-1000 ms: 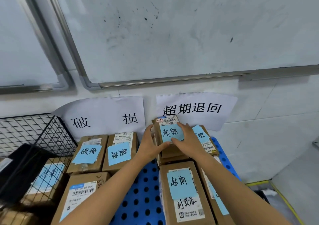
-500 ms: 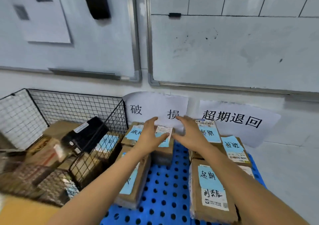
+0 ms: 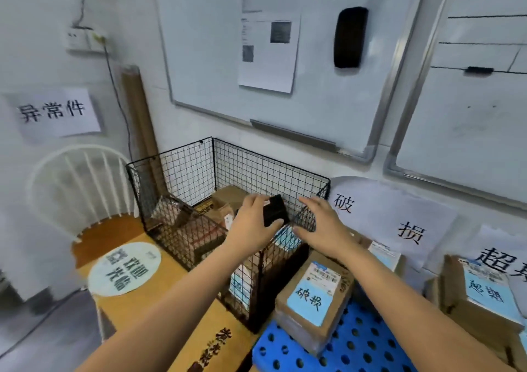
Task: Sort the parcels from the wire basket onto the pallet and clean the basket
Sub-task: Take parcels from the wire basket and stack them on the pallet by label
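A black wire basket [image 3: 185,157] stands on a brown carton and holds several brown parcels [image 3: 228,196]. A small black parcel [image 3: 275,210] sits at the top of the basket; my left hand [image 3: 252,224] grips it, fingers over its left edge and thumb below. My right hand [image 3: 320,226] hovers open just right of it, above the basket's right wall. To the right lies the blue perforated pallet [image 3: 356,346], carrying a brown parcel with a blue note [image 3: 310,300] and a stack of similar ones [image 3: 482,294].
The carton [image 3: 148,300] under the basket bears a round sticker. A white spindle-back chair [image 3: 77,177] stands at the left and a cardboard tube [image 3: 137,109] leans in the corner. Whiteboards [image 3: 285,109] and paper signs [image 3: 379,214] cover the wall behind.
Both hands left the parcel stack on the pallet's right side and swung left to the basket. My left hand has taken hold of the black parcel. The view turned left.
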